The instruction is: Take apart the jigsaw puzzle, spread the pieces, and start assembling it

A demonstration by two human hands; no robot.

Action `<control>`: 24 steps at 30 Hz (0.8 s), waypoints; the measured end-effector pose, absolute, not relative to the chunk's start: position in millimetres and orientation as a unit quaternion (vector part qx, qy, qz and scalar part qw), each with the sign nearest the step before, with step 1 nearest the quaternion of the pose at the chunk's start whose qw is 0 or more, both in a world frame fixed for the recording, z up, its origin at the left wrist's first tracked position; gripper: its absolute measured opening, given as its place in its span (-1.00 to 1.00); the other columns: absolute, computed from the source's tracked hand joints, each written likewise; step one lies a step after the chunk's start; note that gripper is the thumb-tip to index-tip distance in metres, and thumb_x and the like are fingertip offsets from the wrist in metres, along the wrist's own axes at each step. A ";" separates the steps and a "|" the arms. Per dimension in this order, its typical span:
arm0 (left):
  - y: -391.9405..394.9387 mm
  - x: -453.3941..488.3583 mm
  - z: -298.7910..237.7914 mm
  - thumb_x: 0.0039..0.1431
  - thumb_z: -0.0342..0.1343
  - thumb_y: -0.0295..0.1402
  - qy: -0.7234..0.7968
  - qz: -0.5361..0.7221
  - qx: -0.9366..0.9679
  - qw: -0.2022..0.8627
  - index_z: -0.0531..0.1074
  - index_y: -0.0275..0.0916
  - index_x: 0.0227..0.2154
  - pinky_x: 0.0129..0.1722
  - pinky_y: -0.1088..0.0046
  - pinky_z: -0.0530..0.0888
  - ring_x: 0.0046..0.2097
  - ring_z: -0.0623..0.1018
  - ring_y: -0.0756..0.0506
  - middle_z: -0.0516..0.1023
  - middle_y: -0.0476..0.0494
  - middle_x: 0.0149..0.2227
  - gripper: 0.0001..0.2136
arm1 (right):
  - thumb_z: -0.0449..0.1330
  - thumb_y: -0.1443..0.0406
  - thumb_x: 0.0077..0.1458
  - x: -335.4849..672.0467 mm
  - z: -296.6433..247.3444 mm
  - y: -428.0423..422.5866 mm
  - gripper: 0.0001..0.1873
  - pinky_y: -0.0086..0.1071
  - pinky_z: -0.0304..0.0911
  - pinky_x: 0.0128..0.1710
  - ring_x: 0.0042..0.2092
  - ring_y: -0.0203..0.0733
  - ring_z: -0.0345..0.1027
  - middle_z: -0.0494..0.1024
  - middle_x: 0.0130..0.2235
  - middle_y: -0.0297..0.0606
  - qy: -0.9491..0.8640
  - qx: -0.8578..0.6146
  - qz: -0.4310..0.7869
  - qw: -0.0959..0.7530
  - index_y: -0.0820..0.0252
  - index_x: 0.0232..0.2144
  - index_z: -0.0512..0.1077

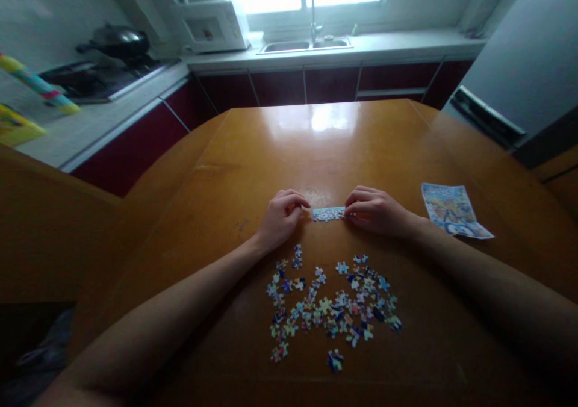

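A narrow strip of joined jigsaw puzzle pieces (329,214), pale blue with a printed pattern, lies flat on the wooden table. My right hand (372,210) grips its right end, fingers curled down over the edge. Just off the left end is my left hand (282,216), its fingers bent and drawn together close to the table. Whatever may be between those fingertips is too small to make out. Nearer to me, many loose jigsaw pieces (325,307) are scattered in a loose heap, several of them set apart around its edges.
A creased picture sheet (451,210) lies right of my right forearm. Beyond the table (271,148) are a counter with a sink (286,47) and a microwave (212,26). A lidded pan (120,41) sits on the stove at the left; a fridge (528,52) stands right.
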State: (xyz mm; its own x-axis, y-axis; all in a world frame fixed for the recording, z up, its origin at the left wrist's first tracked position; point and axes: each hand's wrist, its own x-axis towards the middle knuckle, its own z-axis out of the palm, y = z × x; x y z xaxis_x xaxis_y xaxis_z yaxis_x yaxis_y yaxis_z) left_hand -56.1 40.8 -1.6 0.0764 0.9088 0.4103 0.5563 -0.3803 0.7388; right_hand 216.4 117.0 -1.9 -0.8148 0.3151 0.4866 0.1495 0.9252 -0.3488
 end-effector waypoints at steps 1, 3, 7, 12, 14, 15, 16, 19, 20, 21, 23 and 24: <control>40.8 -56.0 -1.8 0.10 0.05 -0.60 0.519 0.439 0.705 0.202 0.55 -0.20 -0.41 -0.19 0.28 0.43 -0.20 0.50 -0.12 0.58 -0.10 -0.32 -0.78 | 0.19 0.38 0.19 215.7 -1.9 116.6 -0.88 -0.29 0.31 -0.24 -0.25 -0.22 0.37 0.55 -0.27 -0.24 -0.942 -0.123 0.147 0.277 0.12 -0.34 0.54; 40.9 -55.9 -2.2 0.10 0.04 -0.60 0.518 0.439 0.705 0.205 0.55 -0.20 -0.41 -0.18 0.28 0.43 -0.19 0.50 -0.12 0.58 -0.10 -0.32 -0.78 | 0.19 0.38 0.20 214.7 -1.4 115.8 -0.87 -0.30 0.32 -0.24 -0.24 -0.22 0.37 0.54 -0.27 -0.24 -0.943 -0.121 0.144 0.273 0.13 -0.34 0.53; 41.4 -55.8 -2.5 0.10 0.04 -0.60 0.519 0.437 0.705 0.207 0.55 -0.20 -0.41 -0.14 0.27 0.43 -0.18 0.50 -0.12 0.58 -0.10 -0.31 -0.78 | 0.18 0.37 0.21 213.7 -1.3 115.4 -0.87 -0.29 0.32 -0.23 -0.24 -0.22 0.37 0.55 -0.27 -0.24 -0.946 -0.123 0.136 0.266 0.14 -0.35 0.53; 41.8 -56.4 -2.9 0.12 0.05 -0.58 0.516 0.435 0.707 0.208 0.55 -0.19 -0.40 -0.14 0.26 0.44 -0.17 0.51 -0.12 0.58 -0.10 -0.30 -0.79 | 0.17 0.37 0.22 212.9 -1.5 115.4 -0.86 -0.28 0.32 -0.21 -0.23 -0.22 0.36 0.55 -0.25 -0.23 -0.948 -0.125 0.136 0.259 0.13 -0.35 0.53; 41.8 -56.4 -3.0 0.12 0.05 -0.57 0.516 0.434 0.708 0.207 0.55 -0.19 -0.40 -0.12 0.25 0.44 -0.17 0.51 -0.12 0.57 -0.10 -0.30 -0.79 | 0.17 0.37 0.22 212.8 -0.4 114.4 -0.85 -0.27 0.32 -0.20 -0.22 -0.22 0.36 0.55 -0.25 -0.23 -0.948 -0.129 0.140 0.253 0.13 -0.34 0.54; 41.7 -56.3 -3.0 0.12 0.05 -0.56 0.516 0.435 0.708 0.207 0.55 -0.18 -0.40 -0.11 0.25 0.44 -0.17 0.51 -0.12 0.58 -0.10 -0.30 -0.80 | 0.18 0.37 0.21 212.8 0.5 113.6 -0.86 -0.27 0.32 -0.19 -0.21 -0.21 0.36 0.55 -0.25 -0.23 -0.948 -0.132 0.144 0.251 0.12 -0.34 0.54; 41.7 -56.2 -3.0 0.12 0.05 -0.56 0.516 0.436 0.707 0.207 0.55 -0.18 -0.41 -0.11 0.24 0.44 -0.17 0.51 -0.12 0.58 -0.10 -0.30 -0.80 | 0.18 0.36 0.20 212.9 1.5 112.8 -0.87 -0.25 0.32 -0.17 -0.19 -0.19 0.35 0.55 -0.24 -0.22 -0.948 -0.135 0.149 0.248 0.12 -0.33 0.54; 41.6 -55.8 -2.2 0.13 0.06 -0.54 0.515 0.440 0.706 0.208 0.55 -0.18 -0.42 -0.11 0.23 0.45 -0.16 0.51 -0.13 0.58 -0.11 -0.29 -0.81 | 0.22 0.34 0.18 213.0 4.5 110.3 -0.90 -0.21 0.32 -0.13 -0.13 -0.13 0.34 0.55 -0.19 -0.20 -0.945 -0.144 0.167 0.243 0.10 -0.29 0.56; 41.5 -55.6 -1.8 0.12 0.06 -0.54 0.514 0.441 0.706 0.208 0.55 -0.18 -0.42 -0.12 0.23 0.45 -0.16 0.51 -0.13 0.58 -0.12 -0.29 -0.81 | 0.22 0.34 0.17 213.1 5.2 109.8 -0.90 -0.20 0.32 -0.12 -0.12 -0.12 0.33 0.55 -0.18 -0.20 -0.943 -0.147 0.171 0.246 0.10 -0.28 0.56; 41.4 -55.5 -1.5 0.13 0.06 -0.54 0.514 0.442 0.705 0.209 0.55 -0.18 -0.42 -0.12 0.23 0.45 -0.16 0.51 -0.13 0.58 -0.12 -0.29 -0.81 | 0.22 0.34 0.17 213.2 5.6 109.7 -0.89 -0.19 0.32 -0.11 -0.12 -0.12 0.33 0.54 -0.17 -0.20 -0.940 -0.150 0.173 0.252 0.09 -0.27 0.56; 41.3 -55.4 -1.0 0.12 0.06 -0.54 0.513 0.443 0.704 0.211 0.55 -0.18 -0.43 -0.12 0.23 0.45 -0.16 0.51 -0.14 0.58 -0.12 -0.30 -0.81 | 0.21 0.36 0.17 213.6 5.2 110.5 -0.86 -0.17 0.32 -0.09 -0.11 -0.10 0.33 0.54 -0.17 -0.21 -0.933 -0.158 0.174 0.271 0.08 -0.24 0.56; 41.2 -55.3 -0.9 0.12 0.06 -0.54 0.512 0.442 0.705 0.211 0.55 -0.18 -0.43 -0.11 0.23 0.45 -0.16 0.51 -0.14 0.58 -0.12 -0.30 -0.81 | 0.20 0.37 0.16 213.9 4.4 111.3 -0.83 -0.16 0.33 -0.08 -0.09 -0.10 0.32 0.53 -0.16 -0.21 -0.930 -0.162 0.173 0.279 0.07 -0.22 0.56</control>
